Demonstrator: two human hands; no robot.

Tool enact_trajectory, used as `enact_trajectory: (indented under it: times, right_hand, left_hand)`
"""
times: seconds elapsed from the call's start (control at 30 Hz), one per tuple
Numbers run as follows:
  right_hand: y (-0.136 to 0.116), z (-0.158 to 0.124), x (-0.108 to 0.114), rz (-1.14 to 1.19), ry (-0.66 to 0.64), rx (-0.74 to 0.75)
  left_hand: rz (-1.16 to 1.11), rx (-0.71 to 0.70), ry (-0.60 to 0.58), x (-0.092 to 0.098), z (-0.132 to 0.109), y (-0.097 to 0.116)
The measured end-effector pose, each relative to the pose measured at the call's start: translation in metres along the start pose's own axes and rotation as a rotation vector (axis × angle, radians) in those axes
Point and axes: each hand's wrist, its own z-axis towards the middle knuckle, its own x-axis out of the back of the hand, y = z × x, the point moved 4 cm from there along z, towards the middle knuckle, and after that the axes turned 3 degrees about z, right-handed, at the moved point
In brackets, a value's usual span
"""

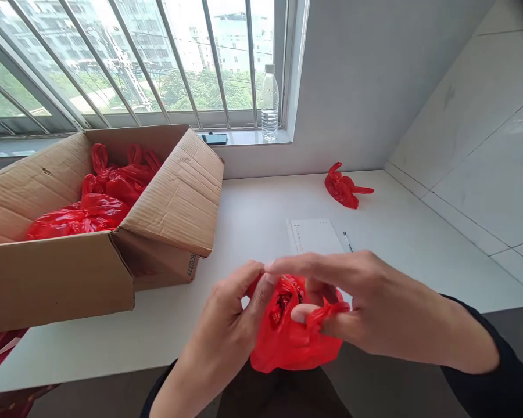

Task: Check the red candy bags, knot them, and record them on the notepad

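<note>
A red plastic bag (296, 345) with something dark inside hangs at the table's front edge, its mouth partly gathered. My left hand (237, 316) pinches one side of the bag's top between thumb and index finger. With its other handle looped about the thumb, my right hand (353, 302) grips the bag on the right. The right index finger stretches across and meets the left fingertips above the bag's opening. What exactly lies in the bag cannot be made out.
An open cardboard box (61, 278) holding several red bags (100, 200) stands at left. A crumpled red bag (342, 187), white notepad (316, 235) and pen (347, 241) lie on the white table (253, 215). A water bottle (269, 104) and phone (214, 139) are on the windowsill.
</note>
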Motion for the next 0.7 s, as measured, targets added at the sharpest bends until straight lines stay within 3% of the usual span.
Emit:
enact_trajectory:
  times: [0.07, 0.13, 0.23, 0.33, 0.5, 0.57, 0.7]
  right_hand:
    - [0.000, 0.000, -0.005, -0.042, -0.019, 0.044]
    - [0.001, 0.002, -0.005, -0.033, 0.052, 0.050]
    - [0.007, 0.003, -0.003, 0.026, 0.130, -0.045]
    - [0.013, 0.003, -0.004, -0.026, 0.114, -0.148]
    - [0.009, 0.002, -0.002, 0.050, 0.123, -0.069]
    - [0.012, 0.000, -0.002, -0.008, 0.138, -0.122]
    - [0.021, -0.002, -0.011, -0.074, 0.047, -0.236]
  left_hand:
    - [-0.155, 0.012, -0.021, -0.001, 0.002, 0.000]
    - [-0.267, 0.004, -0.057, -0.003, 0.002, 0.001]
    - [-0.362, 0.008, -0.067, -0.003, -0.001, -0.001]
    - [-0.460, 0.047, -0.094, -0.005, -0.006, -0.006]
    - [-0.422, 0.058, -0.126, -0.013, -0.014, -0.009]
    - [-0.434, 0.025, -0.091, -0.015, -0.017, -0.006]
    - [-0.447, -0.025, -0.070, -0.019, -0.020, 0.001]
